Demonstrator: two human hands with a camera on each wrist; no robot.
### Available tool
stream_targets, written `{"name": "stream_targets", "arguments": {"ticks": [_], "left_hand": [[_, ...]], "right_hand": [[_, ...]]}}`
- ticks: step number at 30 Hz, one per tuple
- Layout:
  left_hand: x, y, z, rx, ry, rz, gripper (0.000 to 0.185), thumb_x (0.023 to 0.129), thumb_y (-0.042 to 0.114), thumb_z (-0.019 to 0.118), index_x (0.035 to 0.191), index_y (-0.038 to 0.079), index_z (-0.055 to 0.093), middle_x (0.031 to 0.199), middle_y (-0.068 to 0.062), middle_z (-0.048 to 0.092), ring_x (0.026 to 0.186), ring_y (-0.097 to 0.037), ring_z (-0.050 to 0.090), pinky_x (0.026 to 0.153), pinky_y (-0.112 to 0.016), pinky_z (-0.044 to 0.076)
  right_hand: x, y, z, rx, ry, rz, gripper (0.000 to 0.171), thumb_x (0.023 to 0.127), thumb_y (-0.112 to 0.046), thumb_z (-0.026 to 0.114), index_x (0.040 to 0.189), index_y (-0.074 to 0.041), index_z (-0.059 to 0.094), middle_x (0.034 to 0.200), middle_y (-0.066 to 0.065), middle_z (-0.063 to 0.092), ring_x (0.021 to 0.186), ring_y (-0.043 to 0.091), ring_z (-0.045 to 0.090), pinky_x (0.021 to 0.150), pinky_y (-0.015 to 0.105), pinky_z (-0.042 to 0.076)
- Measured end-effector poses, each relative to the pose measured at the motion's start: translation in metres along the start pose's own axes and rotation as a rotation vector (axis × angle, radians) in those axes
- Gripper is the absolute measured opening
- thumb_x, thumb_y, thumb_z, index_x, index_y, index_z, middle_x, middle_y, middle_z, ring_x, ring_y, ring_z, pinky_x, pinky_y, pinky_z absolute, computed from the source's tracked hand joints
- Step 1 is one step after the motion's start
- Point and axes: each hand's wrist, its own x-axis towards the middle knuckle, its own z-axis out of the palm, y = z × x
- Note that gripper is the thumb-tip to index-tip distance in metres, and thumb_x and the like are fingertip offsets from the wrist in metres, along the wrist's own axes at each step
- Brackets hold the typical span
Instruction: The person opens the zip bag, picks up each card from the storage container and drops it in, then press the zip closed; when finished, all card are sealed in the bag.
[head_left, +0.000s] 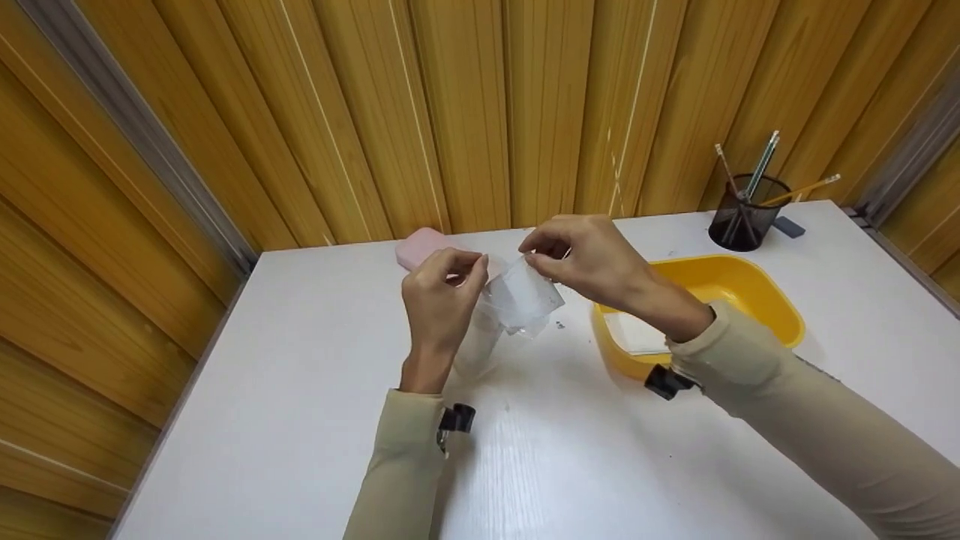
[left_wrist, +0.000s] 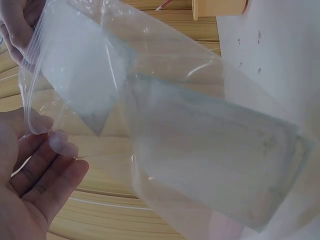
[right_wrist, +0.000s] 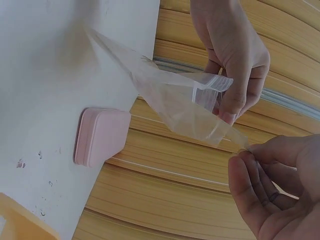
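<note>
We see the left hand (head_left: pixel 442 300) pinching a clear bag (right_wrist: pixel 180 107) at its zip edge while the right hand (head_left: pixel 596 259) pinches it near the mouth too, so the bag hangs between them above the white counter (head_left: pixel 315 315). Through its plastic we make out pale sheets (left_wrist: pixel 210 150). Just beyond sits a pink case (head_left: pixel 424 246); to the right, near the pencil cup (head_left: pixel 750 217), we find a yellow tub (head_left: pixel 765 300)
</note>
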Motion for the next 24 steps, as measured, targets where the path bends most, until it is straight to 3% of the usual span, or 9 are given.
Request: {"name": "stream_targets", "arguments": {"ticks": [8,14,21,24], "left_hand": [[0.000,-0.002,-0.001,-0.021,0.005,0.020,0.005,0.094,0.004,0.078,0.091,0.000,0.079,0.087,-0.008,0.077,0.076,-0.019,0.075,0.072,-0.026,0.063],[0.000,-0.003,0.001,-0.023,0.017,0.033,0.002,0.091,0.001,0.079,0.089,0.001,0.079,0.085,-0.007,0.077,0.074,-0.018,0.074,0.071,-0.026,0.063],[0.001,-0.003,0.001,-0.021,0.018,0.044,0.003,0.092,0.001,0.079,0.089,0.001,0.079,0.084,-0.008,0.077,0.074,-0.018,0.074,0.071,-0.026,0.063],[0.000,-0.003,0.000,-0.021,0.013,0.045,0.004,0.093,0.003,0.079,0.090,0.001,0.079,0.085,-0.008,0.077,0.074,-0.019,0.075,0.071,-0.027,0.063]], "right_hand": [[0.002,0.002,0.016,0.044,-0.006,-0.005,0.013,0.093,0.003,0.077,0.106,0.004,0.078,0.090,0.011,0.076,0.075,0.021,0.070,0.067,0.021,0.057],[0.000,0.004,0.019,0.059,-0.047,-0.011,0.010,0.094,0.003,0.077,0.105,0.003,0.078,0.088,0.010,0.077,0.070,0.023,0.071,0.061,0.026,0.058],[-0.002,0.011,0.020,-0.033,-0.089,-0.132,0.018,0.091,0.008,0.078,0.109,0.004,0.077,0.097,0.012,0.077,0.084,0.025,0.072,0.076,0.039,0.062],[-0.003,0.015,0.023,-0.058,-0.081,-0.188,0.021,0.089,0.009,0.080,0.109,0.004,0.077,0.095,0.012,0.075,0.084,0.025,0.071,0.075,0.039,0.062]]}}
